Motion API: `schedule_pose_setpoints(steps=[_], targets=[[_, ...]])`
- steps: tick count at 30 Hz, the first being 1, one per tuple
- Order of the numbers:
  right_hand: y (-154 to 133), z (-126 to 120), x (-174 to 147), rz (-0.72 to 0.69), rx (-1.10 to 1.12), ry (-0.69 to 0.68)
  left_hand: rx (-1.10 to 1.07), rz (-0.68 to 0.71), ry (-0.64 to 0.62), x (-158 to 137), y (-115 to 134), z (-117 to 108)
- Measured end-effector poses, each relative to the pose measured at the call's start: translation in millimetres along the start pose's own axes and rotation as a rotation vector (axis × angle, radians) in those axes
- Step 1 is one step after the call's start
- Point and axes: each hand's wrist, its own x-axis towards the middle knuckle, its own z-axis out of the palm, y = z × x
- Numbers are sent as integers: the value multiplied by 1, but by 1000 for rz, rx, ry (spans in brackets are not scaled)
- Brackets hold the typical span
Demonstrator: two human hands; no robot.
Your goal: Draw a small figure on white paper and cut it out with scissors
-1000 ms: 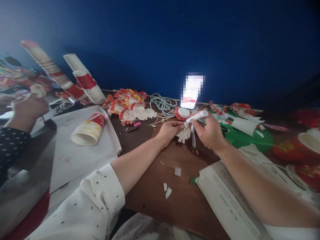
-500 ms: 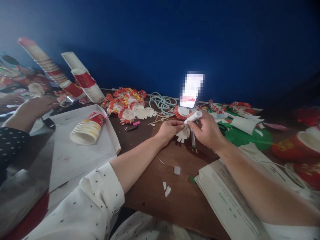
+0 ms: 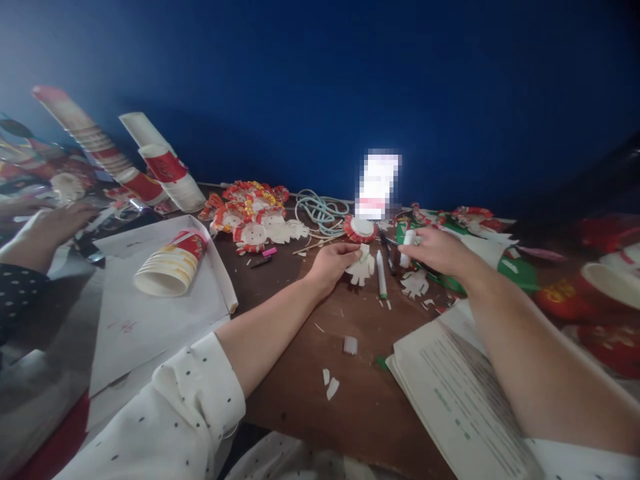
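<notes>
My left hand [image 3: 331,265] pinches the upper edge of a white paper cutout [image 3: 361,269] with finger-like points along its bottom. To its right, my right hand [image 3: 436,249] is closed around a thick white tube that looks like a glue stick [image 3: 409,245], held off the cutout. On the table between both hands lie a white marker with a green tip [image 3: 381,275] and a dark pen [image 3: 388,255]. A second white cutout [image 3: 415,284] lies below my right hand. Just beyond my left hand is a round red-rimmed white paper piece [image 3: 361,229].
A lit phone [image 3: 377,185] leans at the back. Left are stacked paper cups [image 3: 170,263] on a white box lid [image 3: 125,333], finished paper crafts [image 3: 255,210] and another person's hand [image 3: 53,230]. Printed sheets [image 3: 445,393] lie front right; red cups [image 3: 565,287] stand beyond.
My right hand has moved right with the glue stick, away from the paper cutout. My left hand still holds the cutout, which now shows more fully. The view has shifted slightly.
</notes>
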Motion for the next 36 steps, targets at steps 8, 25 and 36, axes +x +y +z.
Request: schedule_pose_setpoints(steps=[8, 25, 36], targets=[[-13, 6, -3, 119, -320, -168, 27, 6, 14, 3, -3, -1], [-72, 24, 81, 49, -301, -277, 86, 9, 36, 6, -7, 0], [-79, 29, 100, 8, -263, -491, 151, 12, 44, 6, -7, 0]])
